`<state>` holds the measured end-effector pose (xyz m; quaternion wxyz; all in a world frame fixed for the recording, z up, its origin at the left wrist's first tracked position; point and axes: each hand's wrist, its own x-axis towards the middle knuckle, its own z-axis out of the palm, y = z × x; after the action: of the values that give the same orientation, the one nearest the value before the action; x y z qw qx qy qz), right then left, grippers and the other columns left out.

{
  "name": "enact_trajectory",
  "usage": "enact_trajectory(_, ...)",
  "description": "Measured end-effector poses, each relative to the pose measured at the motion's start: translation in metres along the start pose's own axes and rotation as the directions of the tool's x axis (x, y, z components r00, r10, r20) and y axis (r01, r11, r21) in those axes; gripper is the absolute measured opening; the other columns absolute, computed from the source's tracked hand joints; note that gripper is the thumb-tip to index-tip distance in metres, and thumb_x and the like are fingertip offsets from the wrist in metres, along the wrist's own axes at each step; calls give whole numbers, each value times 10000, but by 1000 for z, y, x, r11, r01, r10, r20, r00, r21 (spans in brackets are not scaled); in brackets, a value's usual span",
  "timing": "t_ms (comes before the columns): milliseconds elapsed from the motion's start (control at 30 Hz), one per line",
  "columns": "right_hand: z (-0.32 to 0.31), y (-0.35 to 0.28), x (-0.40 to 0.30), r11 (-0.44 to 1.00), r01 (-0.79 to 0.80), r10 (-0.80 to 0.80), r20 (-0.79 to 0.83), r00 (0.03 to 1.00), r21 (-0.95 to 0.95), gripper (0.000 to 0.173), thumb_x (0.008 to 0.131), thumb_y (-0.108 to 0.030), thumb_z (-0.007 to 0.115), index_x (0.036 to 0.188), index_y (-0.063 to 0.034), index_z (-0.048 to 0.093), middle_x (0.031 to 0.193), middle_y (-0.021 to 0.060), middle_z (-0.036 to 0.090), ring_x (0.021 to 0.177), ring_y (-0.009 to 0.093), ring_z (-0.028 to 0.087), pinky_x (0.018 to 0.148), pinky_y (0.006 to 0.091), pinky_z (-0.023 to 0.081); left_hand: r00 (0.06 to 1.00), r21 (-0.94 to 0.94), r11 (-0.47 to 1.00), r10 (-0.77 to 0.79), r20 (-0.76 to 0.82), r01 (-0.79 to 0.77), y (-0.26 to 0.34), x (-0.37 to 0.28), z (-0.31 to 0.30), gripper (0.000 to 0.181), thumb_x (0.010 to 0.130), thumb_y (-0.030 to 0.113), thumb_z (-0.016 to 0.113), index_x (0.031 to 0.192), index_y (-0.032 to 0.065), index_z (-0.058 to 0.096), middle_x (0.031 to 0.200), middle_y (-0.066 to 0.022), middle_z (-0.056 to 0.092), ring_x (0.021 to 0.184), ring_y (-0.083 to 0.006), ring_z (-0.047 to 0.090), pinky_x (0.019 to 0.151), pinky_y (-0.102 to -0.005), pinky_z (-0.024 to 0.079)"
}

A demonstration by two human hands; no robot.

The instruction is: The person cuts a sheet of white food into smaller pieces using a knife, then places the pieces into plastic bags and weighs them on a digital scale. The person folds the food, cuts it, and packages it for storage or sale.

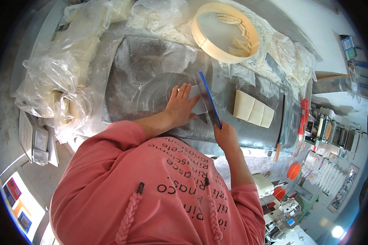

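Note:
My left hand [181,105] lies palm down, fingers spread, on a pale, flat stack of dough sheets [200,102]. My right hand [227,134] grips the near end of a long cutting blade with a blue back edge [210,97]. The blade stands on edge along the right side of the dough, a little right of my left fingers. Whether it has passed into the dough I cannot tell. Right of the blade, thick cream-coloured dough blocks [253,109] sit side by side in a row. Everything rests on a dark, flour-dusted board [147,76].
A round wooden-rimmed sieve [199,33] holding dough strips stands at the back. Plastic bags [59,72] crowd the left. On the right lie a long knife with a wooden handle [277,152] and a red brush [304,114]. Machinery [331,128] stands beyond the board's right end.

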<state>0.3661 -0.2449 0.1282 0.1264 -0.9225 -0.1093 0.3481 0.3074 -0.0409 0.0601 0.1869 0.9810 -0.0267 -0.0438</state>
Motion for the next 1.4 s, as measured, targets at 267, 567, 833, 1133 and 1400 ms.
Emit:
enact_trajectory(267, 13, -9, 38, 995, -100, 96, 128, 987, 23, 263, 852, -200, 510, 946, -1, 652, 919, 266, 648, 908, 454, 608, 826, 510, 482, 992, -36, 992, 125, 5, -125, -6, 10, 12, 699, 795, 408, 660, 1321, -3, 453, 1438, -180, 351, 1360, -300, 286, 1113, -419, 241)
enact_trajectory(567, 4, 12, 15, 962, -208, 238, -168, 957, 177, 316, 862, -266, 501, 935, 2, 652, 921, 267, 644, 922, 459, 597, 830, 516, 467, 852, 273, 809, 516, 95, -520, -22, 65, -21, 513, 651, 346, 777, 1064, 83, 627, 1091, -73, 566, 1053, -222, 499, 859, -387, 423)
enact_trajectory(833, 15, 13, -52, 796, -180, 308, -130, 942, 578, 263, 862, -210, 554, 819, 48, 573, 544, 115, 546, 414, 201, 558, 410, 338, 456, 845, -61, 989, -84, 528, 136, -47, 40, -36, 329, 808, 335, 660, 689, 28, 677, 710, -123, 676, 695, -238, 679, 633, -373, 521)
enact_trajectory(1133, 59, -10, -53, 804, -144, 236, -88, 968, 577, 231, 857, -179, 517, 901, 35, 591, 620, 190, 608, 486, 301, 627, 500, 399, 513, 885, -241, 888, -293, 363, 392, -10, -16, 14, 346, 867, 330, 587, 770, 11, 679, 681, -124, 678, 627, -286, 664, 602, -418, 523)
enact_trajectory(1400, 71, -13, -46, 934, -84, 158, -189, 969, 347, 269, 863, -212, 501, 954, 15, 614, 820, 297, 627, 822, 487, 601, 756, 541, 467, 946, 89, 942, 322, 28, -323, -12, -22, 6, 407, 785, 121, 573, 1189, 82, 570, 1379, -178, 444, 1270, -310, 431, 1013, -441, 380)
